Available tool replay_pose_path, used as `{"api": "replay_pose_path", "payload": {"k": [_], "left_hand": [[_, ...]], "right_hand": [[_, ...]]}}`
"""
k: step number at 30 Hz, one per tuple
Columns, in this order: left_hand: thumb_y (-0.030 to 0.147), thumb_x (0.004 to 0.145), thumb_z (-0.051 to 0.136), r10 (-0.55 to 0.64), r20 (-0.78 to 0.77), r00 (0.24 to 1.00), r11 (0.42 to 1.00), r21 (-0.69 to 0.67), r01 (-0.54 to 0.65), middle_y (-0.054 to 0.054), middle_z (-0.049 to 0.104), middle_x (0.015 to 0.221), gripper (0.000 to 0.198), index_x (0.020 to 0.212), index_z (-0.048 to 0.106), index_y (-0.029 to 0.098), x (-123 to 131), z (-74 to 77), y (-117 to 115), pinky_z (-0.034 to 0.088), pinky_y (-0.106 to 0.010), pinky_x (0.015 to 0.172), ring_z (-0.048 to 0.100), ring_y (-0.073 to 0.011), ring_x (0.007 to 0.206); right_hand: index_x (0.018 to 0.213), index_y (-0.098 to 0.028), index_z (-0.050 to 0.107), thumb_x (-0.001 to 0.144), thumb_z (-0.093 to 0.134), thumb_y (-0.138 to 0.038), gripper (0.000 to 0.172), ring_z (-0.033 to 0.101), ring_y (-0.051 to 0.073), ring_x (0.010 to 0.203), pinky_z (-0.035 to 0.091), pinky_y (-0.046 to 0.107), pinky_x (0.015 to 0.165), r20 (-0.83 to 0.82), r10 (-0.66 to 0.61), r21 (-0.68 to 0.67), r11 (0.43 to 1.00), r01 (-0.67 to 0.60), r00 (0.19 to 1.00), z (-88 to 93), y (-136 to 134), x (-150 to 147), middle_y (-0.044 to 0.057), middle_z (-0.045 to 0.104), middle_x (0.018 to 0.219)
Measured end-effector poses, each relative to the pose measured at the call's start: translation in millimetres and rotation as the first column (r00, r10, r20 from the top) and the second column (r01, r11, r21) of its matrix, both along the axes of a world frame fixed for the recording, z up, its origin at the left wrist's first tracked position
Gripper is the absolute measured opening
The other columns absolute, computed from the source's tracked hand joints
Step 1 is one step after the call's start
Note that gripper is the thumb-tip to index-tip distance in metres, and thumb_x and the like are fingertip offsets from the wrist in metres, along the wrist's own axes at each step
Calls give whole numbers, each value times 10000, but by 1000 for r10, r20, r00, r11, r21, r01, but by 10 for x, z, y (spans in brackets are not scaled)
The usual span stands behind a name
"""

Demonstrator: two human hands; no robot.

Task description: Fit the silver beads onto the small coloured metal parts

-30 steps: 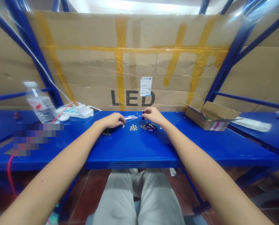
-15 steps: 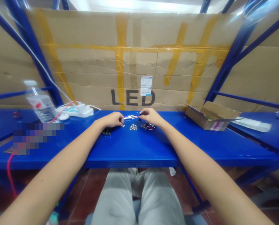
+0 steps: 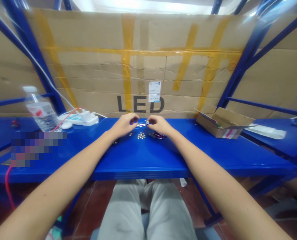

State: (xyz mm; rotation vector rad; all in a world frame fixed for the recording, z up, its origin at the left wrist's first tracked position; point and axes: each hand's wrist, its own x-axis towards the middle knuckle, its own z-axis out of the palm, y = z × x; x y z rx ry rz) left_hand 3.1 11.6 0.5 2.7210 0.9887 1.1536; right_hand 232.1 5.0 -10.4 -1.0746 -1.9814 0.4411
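Observation:
My right hand (image 3: 159, 124) pinches a small dark cylinder, its round silvery end (image 3: 147, 122) turned toward me. Close on its left, my left hand (image 3: 128, 123) has thumb and fingers drawn together; whatever they hold is too small to make out. Between and behind the hands lie shiny silver and purple slender pieces (image 3: 141, 125). A cluster of small round silvery discs, like button cells (image 3: 141, 136), sits on the blue table (image 3: 143, 155). Slim purple metallic pieces (image 3: 159, 136) are heaped below my right hand. Dark cylinders (image 3: 116, 141) show partly beneath my left wrist.
An open cardboard box (image 3: 227, 128) stands at the right, beside a white packet (image 3: 269, 131). At the left are a water bottle (image 3: 41, 113), a white power strip (image 3: 90, 120) and a red cable (image 3: 10, 190). Behind the table rises a large taped cardboard sheet (image 3: 98, 76).
My left hand has lifted from beside the small discs and moved right, toward my right hand. The cylinder in my right hand has turned from upright to end-on.

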Motion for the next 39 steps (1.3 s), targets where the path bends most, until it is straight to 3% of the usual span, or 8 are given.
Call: {"api": "replay_pose_path", "payload": {"k": [6, 21, 30, 39], "left_hand": [[186, 922, 573, -80, -7, 997, 986, 146, 80, -42, 681, 952, 146, 1059, 622, 181, 228, -84, -114, 477, -269, 732, 617, -144, 791], [168, 945, 555, -75, -77, 994, 975, 205, 90, -51, 681, 997, 142, 1076, 602, 194, 240, -130, -119, 482, -269, 762, 647, -161, 850], [174, 960, 529, -64, -97, 993, 960, 265, 88, -65, 674, 1006, 128, 1065, 601, 192, 253, -151, -99, 490, -276, 783, 653, -177, 907], [160, 966, 509, -59, -105, 993, 946, 313, 89, -72, 666, 1006, 117, 1041, 592, 193, 257, -145, -104, 494, -285, 796, 647, -186, 930]], "right_hand": [[814, -180, 623, 713, 608, -119, 119, 635, 163, 768, 481, 280, 737, -31, 103, 9, 995, -103, 994, -24, 19, -4, 1, 677, 773], [810, -185, 610, 692, 630, -161, 122, 618, 168, 797, 478, 286, 752, -87, 174, -21, 984, -176, 981, -62, 64, -12, -2, 662, 799], [810, -183, 621, 691, 617, -132, 130, 630, 169, 804, 480, 277, 753, -83, 138, 7, 990, -138, 987, -17, 12, -32, -7, 673, 794], [816, -193, 626, 718, 620, -96, 138, 626, 172, 827, 495, 301, 801, 9, 74, 157, 985, -74, 997, -7, 20, -24, 17, 648, 868]]}}
